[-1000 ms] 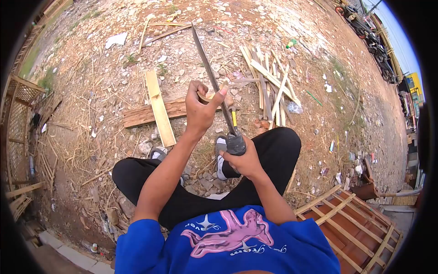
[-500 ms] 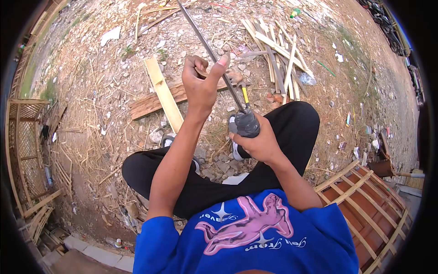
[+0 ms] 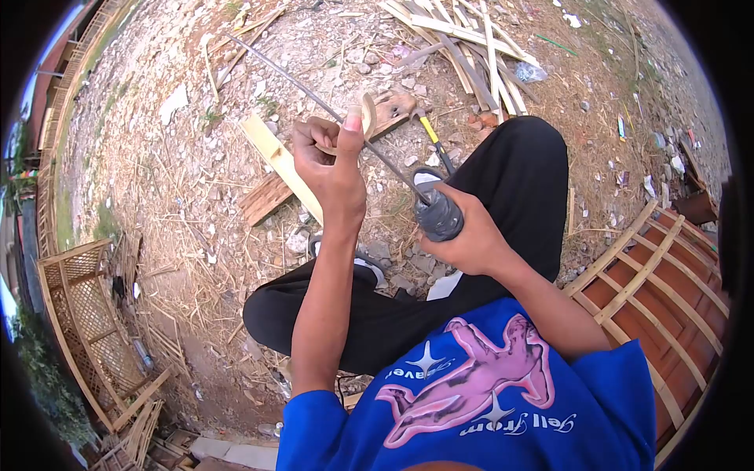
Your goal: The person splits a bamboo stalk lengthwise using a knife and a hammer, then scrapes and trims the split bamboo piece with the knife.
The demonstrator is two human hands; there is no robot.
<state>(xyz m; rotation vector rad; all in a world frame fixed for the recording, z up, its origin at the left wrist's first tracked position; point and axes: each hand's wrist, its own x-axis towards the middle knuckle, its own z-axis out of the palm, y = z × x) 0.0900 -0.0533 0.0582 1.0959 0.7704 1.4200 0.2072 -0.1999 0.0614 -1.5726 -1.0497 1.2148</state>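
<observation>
My right hand (image 3: 467,235) is wrapped round the dark taped handle (image 3: 440,217) of a long thin blade (image 3: 302,88), which points up and to the left. Beside the blade's middle, my left hand (image 3: 334,161) has its fingers curled round a small curved wood strip (image 3: 368,116), thumb raised near the metal. Beyond the hands, a pale plank (image 3: 281,165) lies across a rough brown beam (image 3: 265,198). A hammer (image 3: 429,129) with a yellow and black handle rests by the beam's right end.
A pile of wood strips (image 3: 471,43) lies at the top. Lattice panels stand at the left (image 3: 90,326), and a slatted wooden frame (image 3: 636,286) is at the right. My bent legs (image 3: 518,177) are close below the hands. Stones and debris litter the ground.
The view has turned and shifted. The blade now slants further left and appears more edge-on, while both hands keep their holds. More of the hammer shows.
</observation>
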